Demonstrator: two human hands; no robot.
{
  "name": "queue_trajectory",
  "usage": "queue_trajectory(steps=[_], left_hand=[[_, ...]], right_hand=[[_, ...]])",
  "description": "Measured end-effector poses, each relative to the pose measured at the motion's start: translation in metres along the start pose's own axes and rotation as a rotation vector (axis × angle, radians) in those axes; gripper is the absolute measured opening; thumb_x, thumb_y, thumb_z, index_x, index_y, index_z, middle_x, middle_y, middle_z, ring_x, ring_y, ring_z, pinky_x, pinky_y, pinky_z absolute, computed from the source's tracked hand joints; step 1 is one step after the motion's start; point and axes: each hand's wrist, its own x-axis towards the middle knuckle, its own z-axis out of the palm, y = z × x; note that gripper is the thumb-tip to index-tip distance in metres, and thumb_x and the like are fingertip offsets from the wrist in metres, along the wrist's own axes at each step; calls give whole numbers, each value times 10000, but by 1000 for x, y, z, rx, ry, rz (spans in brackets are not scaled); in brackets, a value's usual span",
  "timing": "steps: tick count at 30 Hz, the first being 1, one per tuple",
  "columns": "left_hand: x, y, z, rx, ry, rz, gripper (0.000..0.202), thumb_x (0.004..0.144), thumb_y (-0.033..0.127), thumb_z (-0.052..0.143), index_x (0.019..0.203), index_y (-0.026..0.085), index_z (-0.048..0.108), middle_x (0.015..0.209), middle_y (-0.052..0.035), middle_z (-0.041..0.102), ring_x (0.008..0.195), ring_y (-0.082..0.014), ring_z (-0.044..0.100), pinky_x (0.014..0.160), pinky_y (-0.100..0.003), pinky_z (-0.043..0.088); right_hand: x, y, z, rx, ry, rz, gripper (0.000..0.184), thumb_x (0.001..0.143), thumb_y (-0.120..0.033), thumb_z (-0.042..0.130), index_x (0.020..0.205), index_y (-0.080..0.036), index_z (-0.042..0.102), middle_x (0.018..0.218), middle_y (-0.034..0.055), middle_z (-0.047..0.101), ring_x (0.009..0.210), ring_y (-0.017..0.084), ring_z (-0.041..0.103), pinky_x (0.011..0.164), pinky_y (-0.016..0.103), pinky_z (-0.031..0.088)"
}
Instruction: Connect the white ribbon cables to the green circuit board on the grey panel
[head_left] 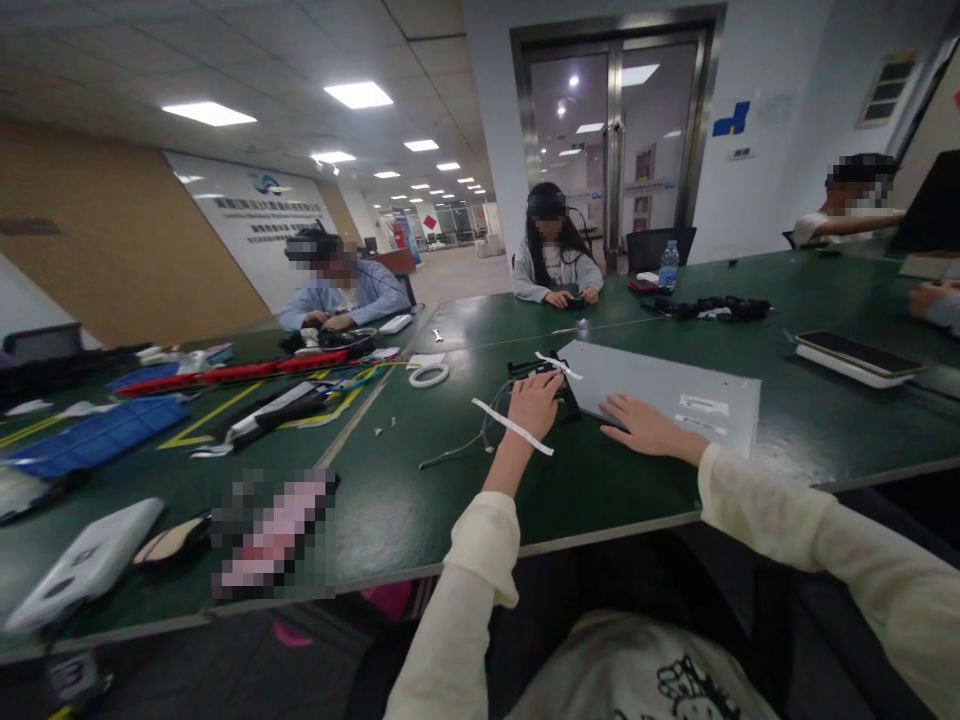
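Observation:
My left hand (534, 402) is closed over a black part (570, 400) with thin cables (457, 456), its fingertips on top. A white strip (517, 426) crosses my left wrist, and another white strip (559, 366) lies just beyond the fingers. What sits under the left palm is hidden. My right hand (646, 426) rests open, fingers stretched out, on the near left edge of a flat grey panel (675, 385) that bears two white labels. The panel lies on the table next to the black part.
On the green table (420, 520) are a white ring (428, 375), a wrench (438, 336), a blue tray (97, 435), a white device (86, 560) and a phone on a white box (859, 360). Across it, several people sit. A water bottle (668, 266) stands at the back.

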Motion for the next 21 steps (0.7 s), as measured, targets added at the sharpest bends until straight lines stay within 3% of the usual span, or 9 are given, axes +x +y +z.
queue_trajectory(steps=[10, 14, 21], left_hand=[[9, 14, -8, 5, 9, 70, 432, 900, 169, 443, 1318, 257, 513, 1382, -49, 537, 1278, -213, 454, 1053, -394, 336], [19, 19, -12, 1, -2, 77, 439, 902, 154, 425, 1320, 249, 516, 1395, -56, 528, 1286, -217, 450, 1065, -403, 325], [33, 9, -38, -27, 31, 52, 460, 881, 157, 466, 1327, 255, 522, 1387, -50, 540, 1271, -219, 477, 1064, -394, 351]], right_hand=[[-2, -27, -8, 81, -45, -214, 762, 928, -680, 258, 1487, -177, 381, 1533, 109, 331, 1429, 320, 244, 1163, 492, 219], [-4, -38, -13, 107, -83, -269, 766, 929, -674, 279, 1519, -186, 308, 1544, 104, 312, 1434, 306, 239, 1166, 474, 227], [-7, -64, -20, 170, -92, -428, 716, 942, -623, 350, 1523, -208, 300, 1571, 71, 240, 1456, 274, 177, 1186, 449, 194]])
